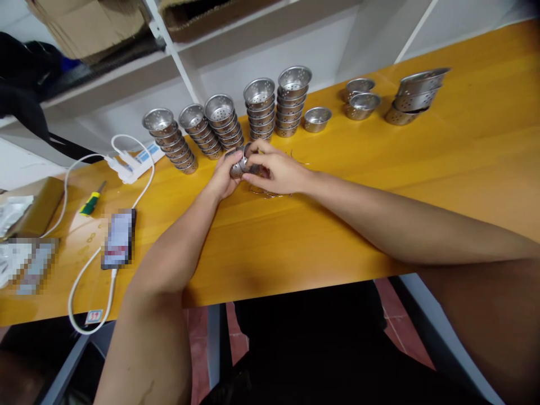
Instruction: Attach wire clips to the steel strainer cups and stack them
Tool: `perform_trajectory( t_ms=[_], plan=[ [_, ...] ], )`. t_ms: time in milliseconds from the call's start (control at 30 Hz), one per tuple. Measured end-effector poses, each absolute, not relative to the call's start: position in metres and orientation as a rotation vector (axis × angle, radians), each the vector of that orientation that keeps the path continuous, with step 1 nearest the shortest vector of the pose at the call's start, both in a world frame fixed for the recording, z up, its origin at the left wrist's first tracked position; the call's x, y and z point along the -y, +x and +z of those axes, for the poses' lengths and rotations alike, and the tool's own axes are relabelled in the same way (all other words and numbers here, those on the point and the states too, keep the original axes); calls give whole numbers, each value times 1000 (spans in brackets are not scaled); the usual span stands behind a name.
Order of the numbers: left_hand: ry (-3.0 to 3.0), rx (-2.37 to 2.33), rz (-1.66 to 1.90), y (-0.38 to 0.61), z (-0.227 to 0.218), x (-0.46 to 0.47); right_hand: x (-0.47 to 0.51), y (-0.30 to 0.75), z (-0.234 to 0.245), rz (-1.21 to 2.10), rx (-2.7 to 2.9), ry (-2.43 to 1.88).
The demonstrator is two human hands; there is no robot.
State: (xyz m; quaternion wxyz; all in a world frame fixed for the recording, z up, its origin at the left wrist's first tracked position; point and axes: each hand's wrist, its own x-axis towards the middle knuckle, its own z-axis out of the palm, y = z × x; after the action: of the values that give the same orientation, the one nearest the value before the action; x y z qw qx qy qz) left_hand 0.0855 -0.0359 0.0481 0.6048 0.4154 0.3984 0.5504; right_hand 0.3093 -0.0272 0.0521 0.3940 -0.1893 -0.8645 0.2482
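Observation:
My left hand (223,175) is closed around a small perforated metal cup (237,170), which is tilted on its side. The fingers of my right hand (272,167) curl over the same cup's other end and partly cover it; whether they pinch something small there is hidden. Beneath and beside my right hand lie thin copper-coloured wires (272,195) on the table. Just behind my hands stand stacks of similar perforated cups, among them a tall stack (259,107) and a shorter stack (221,121).
A single cup (318,119), two cups (363,106) and a leaning stack (415,95) stand to the right. At the left are a power strip (145,163) with white cables, a phone (119,239) and a green-yellow screwdriver (90,202). Shelving (270,28) rises behind the table.

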Motion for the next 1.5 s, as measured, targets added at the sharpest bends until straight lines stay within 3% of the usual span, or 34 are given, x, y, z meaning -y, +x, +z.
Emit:
perform_trajectory(
  t_ms=[600,900,1100,1300,1500],
  plan=[
    [1007,-914,1211,78,56,36,15,314,58,578,2205,-317],
    [909,-922,1277,72,50,29,3,333,77,1150,2035,-423],
    [899,-969,1325,63,41,17,-21,367,84,775,2561,-923],
    [903,-924,1323,68,38,18,-35,412,126,254,2246,-1759],
    [895,-1021,1305,73,46,22,-47,429,104,333,2249,-1997]
  ],
)
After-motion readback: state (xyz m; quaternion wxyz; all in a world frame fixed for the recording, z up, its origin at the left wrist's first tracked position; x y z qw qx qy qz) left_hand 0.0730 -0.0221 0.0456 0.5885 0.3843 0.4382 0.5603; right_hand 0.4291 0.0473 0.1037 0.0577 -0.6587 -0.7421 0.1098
